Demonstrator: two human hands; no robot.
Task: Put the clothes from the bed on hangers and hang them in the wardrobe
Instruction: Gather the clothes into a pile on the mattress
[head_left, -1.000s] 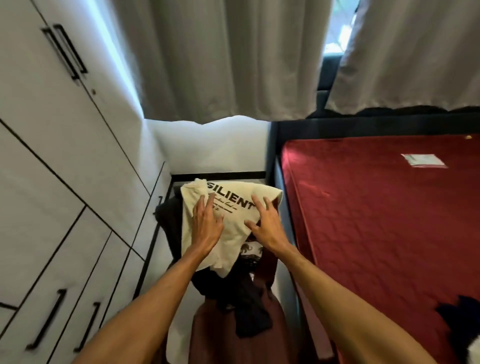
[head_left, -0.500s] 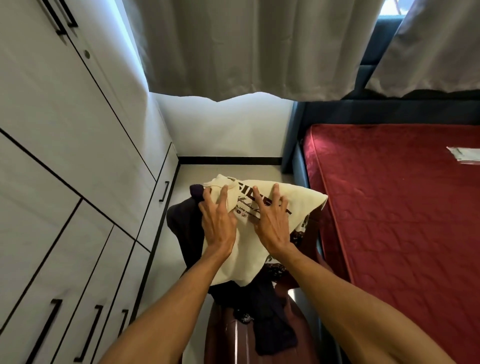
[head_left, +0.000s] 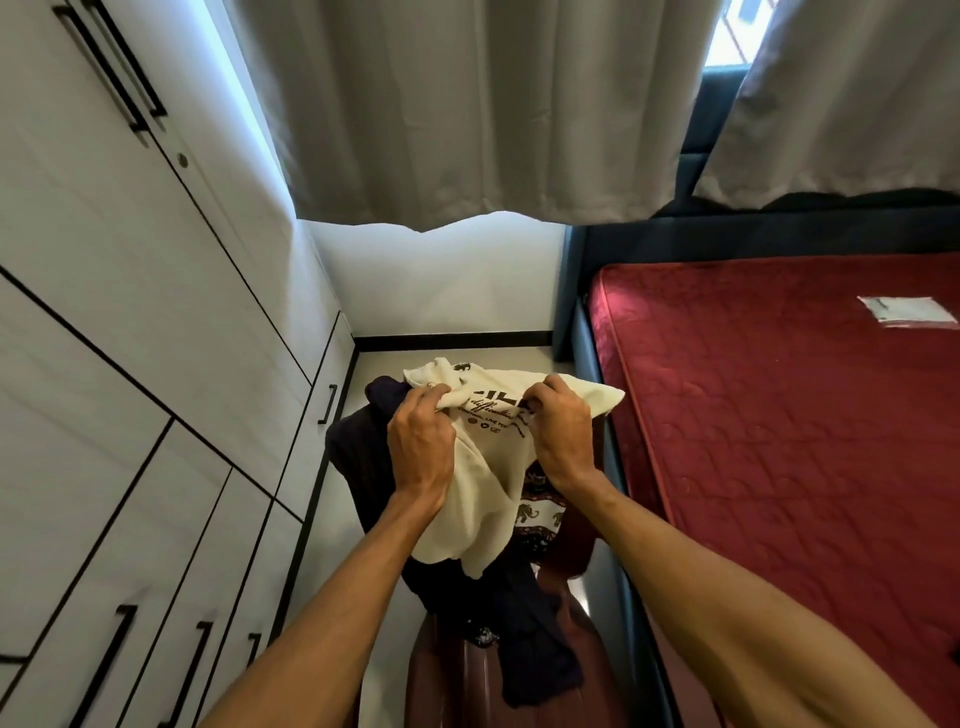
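The fingers (head_left: 430, 397) of the left hand (head_left: 422, 441) are curled together over a bunched fold of the cream T-shirt (head_left: 483, 499) near its upper left edge. We read this as a full grip, with the fabric puckered under the knuckles. The right hand (head_left: 562, 431) is likewise curled. Its fingertips (head_left: 545, 393) are tucked down into the cloth across the printed lettering and pinch a fold there. The two hands sit close together, backs towards the camera, with a short span of printed fabric between them.

The T-shirt lies on top of a heap of clothes, its lower part draping towards us between the forearms. Beneath it we note a dark garment (head_left: 363, 457), which spills out on the left and trails down the front. A patterned cloth (head_left: 540, 517) with small elephant figures shows just below the right wrist. The heap rests on a glossy brown seat (head_left: 441, 675); we cannot tell whether it is a stool or a chair. It stands on the narrow strip of floor (head_left: 332, 551) between wardrobe and bed.

At left, the white wardrobe (head_left: 130, 338) has its doors closed, with black bar handles. At right, the bed (head_left: 779, 441) shows a bare red quilted mattress in a dark blue frame. A flat clear packet (head_left: 906, 310) lies on the mattress, well apart from the heap. Pale curtains (head_left: 467, 104) hang across the far wall, with daylight at the gap between them.
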